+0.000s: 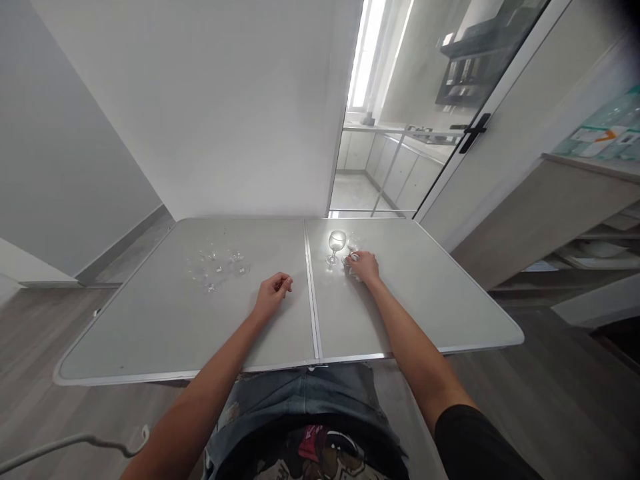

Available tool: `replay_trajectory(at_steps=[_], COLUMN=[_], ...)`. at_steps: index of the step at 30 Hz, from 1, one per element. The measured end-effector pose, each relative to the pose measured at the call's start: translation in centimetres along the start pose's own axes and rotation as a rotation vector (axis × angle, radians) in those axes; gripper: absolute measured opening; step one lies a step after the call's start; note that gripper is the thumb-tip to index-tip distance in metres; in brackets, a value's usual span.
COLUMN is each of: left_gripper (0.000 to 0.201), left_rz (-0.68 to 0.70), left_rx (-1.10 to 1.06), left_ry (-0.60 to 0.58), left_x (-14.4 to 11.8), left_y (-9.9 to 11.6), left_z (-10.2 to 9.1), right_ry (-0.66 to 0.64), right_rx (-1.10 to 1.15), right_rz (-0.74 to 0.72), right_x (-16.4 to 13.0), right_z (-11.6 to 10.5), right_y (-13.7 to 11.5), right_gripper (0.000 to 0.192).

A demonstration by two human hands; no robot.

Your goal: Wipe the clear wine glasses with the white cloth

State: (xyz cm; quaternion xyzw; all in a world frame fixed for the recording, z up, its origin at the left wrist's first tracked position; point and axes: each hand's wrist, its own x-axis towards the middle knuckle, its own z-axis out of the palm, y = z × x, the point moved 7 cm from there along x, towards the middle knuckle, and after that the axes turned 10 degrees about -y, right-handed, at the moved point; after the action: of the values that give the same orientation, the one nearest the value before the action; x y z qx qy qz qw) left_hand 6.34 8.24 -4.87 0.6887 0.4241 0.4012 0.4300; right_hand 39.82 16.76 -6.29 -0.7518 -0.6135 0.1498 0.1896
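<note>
On the right half of the folding table, a clear stemmed glass (337, 241) stands upright. Just to its right, my right hand (365, 267) is closed with its fingertips on a small clear glass piece (353, 256); its full shape is partly hidden and hard to make out. More transparent glass shows faintly around those fingers. My left hand (273, 292) hovers over or rests on the left half, near the centre seam, fingers curled in and no object visible in them. Several small clear pieces (218, 268) lie scattered to its left, too faint to name.
The pale table (165, 333) has a metal rim and a centre seam (311, 293). Behind it rises a white wall (240, 133). A glass door with a black handle (474, 133) is at the back right. Shelves (575, 200) stand at right; a cable (75, 440) shows lower left.
</note>
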Motion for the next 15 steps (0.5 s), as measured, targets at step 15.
replay_trajectory(at_steps=[15], left_gripper=[0.024], left_rz=[-0.089], left_rx=[0.153], left_ry=[0.858], left_x=[-4.1], left_y=[-1.5], left_z=[-8.4], right_ry=[0.018], right_rx=[0.136], right_rz=[-0.063], right_x=[-0.6], right_z=[-0.2], right_y=[1.5], right_gripper=[0.043])
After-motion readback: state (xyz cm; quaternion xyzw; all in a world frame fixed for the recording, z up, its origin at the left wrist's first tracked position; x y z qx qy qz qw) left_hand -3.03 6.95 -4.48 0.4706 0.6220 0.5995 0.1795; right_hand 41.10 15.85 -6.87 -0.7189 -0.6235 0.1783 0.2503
